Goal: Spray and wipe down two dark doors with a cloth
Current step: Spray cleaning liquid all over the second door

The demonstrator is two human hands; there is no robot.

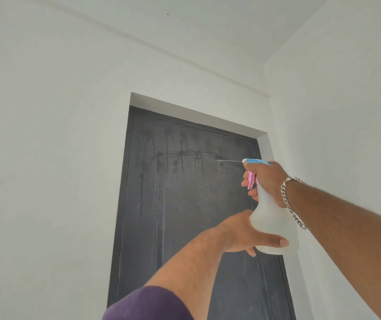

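Note:
A dark grey door (184, 204) fills the recess ahead, its upper panel streaked with wet drips. My right hand (265, 181) grips the neck of a clear spray bottle (270, 220) with a blue head and pink trigger, fingers curled on the trigger. A thin jet leaves the nozzle toward the door's upper right. My left hand (242, 234) holds the bottle's base from below, thumb stretched across its bottom. No cloth is in view.
White walls (46, 158) surround the door, with a side wall close on the right (346, 112). A white lintel (196, 116) runs above the door. A silver chain bracelet (288, 199) hangs on my right wrist.

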